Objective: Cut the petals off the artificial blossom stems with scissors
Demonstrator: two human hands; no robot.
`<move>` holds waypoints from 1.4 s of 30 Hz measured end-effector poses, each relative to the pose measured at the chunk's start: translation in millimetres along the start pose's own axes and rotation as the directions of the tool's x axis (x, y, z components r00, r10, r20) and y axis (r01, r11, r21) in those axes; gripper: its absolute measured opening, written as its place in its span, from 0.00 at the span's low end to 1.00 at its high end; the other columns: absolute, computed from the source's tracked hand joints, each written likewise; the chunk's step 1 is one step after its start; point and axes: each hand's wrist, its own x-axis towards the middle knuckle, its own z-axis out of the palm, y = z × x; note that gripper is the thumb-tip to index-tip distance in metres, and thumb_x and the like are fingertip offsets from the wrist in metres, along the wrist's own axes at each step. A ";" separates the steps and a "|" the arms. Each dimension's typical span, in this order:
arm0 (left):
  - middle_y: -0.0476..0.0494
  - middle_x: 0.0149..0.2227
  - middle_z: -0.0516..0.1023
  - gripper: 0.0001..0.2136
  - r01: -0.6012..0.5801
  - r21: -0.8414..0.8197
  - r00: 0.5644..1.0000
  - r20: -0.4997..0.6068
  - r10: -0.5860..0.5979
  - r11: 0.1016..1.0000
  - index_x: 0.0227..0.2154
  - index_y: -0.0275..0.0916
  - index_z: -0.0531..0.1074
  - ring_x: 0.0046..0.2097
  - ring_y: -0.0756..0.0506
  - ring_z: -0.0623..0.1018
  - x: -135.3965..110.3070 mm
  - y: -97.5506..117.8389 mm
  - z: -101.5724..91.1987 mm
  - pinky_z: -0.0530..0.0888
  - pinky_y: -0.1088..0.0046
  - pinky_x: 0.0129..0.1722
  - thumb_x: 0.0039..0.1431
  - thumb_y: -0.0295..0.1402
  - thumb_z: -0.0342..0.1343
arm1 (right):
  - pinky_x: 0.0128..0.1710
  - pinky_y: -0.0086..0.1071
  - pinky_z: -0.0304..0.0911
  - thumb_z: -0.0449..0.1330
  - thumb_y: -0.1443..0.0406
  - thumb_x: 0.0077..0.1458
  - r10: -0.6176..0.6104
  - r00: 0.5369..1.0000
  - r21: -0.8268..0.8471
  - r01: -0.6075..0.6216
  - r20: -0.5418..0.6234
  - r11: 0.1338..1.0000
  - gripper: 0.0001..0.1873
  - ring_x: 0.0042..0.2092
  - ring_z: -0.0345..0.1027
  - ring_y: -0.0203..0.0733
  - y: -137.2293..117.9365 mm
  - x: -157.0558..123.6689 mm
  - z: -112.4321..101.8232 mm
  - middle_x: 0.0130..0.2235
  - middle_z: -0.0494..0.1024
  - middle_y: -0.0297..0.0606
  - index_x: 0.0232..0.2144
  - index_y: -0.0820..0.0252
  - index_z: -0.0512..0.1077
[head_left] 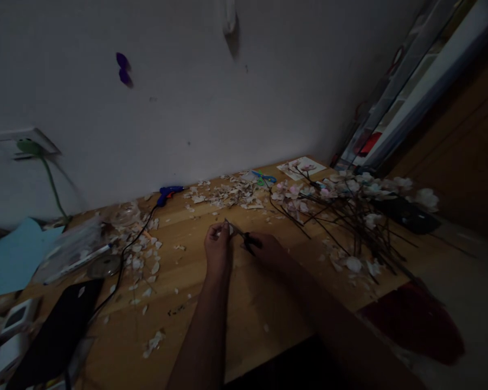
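Over the middle of the wooden table (195,227), my right hand (266,250) is closed round the black handles of a pair of scissors (252,242). Their blades point up and left, toward my left hand (217,241). My left hand's fingers are pinched together near the blade tips. A small pale piece seems to be between them, too dim and small to name for sure. Beyond both hands lies a heap of pale scraps (238,192). To the right, artificial blossom branches (350,216) with white and pink flowers spread over the table.
A blue glue gun (168,194) with a black cord lies near the wall. Blue-green scissors (263,177) rest at the back. On the left are loose petals (136,262), a clear plastic bag (73,246), blue paper (18,257) and a black flat object (57,330). Something red (417,319) sits off the right edge.
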 end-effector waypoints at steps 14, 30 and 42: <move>0.51 0.33 0.78 0.15 0.042 -0.131 0.988 -0.143 -0.060 0.991 0.32 0.39 0.75 0.34 0.54 0.76 -3.1 5.8 1.2 0.71 0.77 0.39 0.41 0.34 0.72 | 0.34 0.30 0.58 0.58 0.55 0.57 0.036 0.997 -0.079 -0.042 -0.075 0.996 0.13 0.35 0.69 0.42 -4.8 -2.9 2.7 0.36 0.77 0.38 0.38 0.57 0.71; 0.48 0.34 0.79 0.16 0.006 -0.069 0.996 -0.086 -0.012 0.998 0.35 0.38 0.76 0.35 0.52 0.78 0.4 -0.3 -1.6 0.73 0.73 0.43 0.42 0.35 0.71 | 0.34 0.30 0.57 0.58 0.54 0.58 0.018 0.999 -0.121 -0.021 -0.029 0.992 0.12 0.36 0.71 0.42 -4.8 -1.0 3.0 0.35 0.79 0.36 0.35 0.55 0.74; 0.47 0.35 0.80 0.09 0.166 -0.395 0.983 -0.006 -0.183 0.903 0.31 0.37 0.76 0.38 0.52 0.78 -10.5 -6.5 10.0 0.72 0.78 0.44 0.46 0.26 0.68 | 0.38 0.31 0.60 0.55 0.62 0.57 0.017 0.999 -0.164 -0.023 -0.040 0.986 0.10 0.40 0.72 0.44 1.6 -0.8 5.2 0.38 0.80 0.40 0.37 0.57 0.74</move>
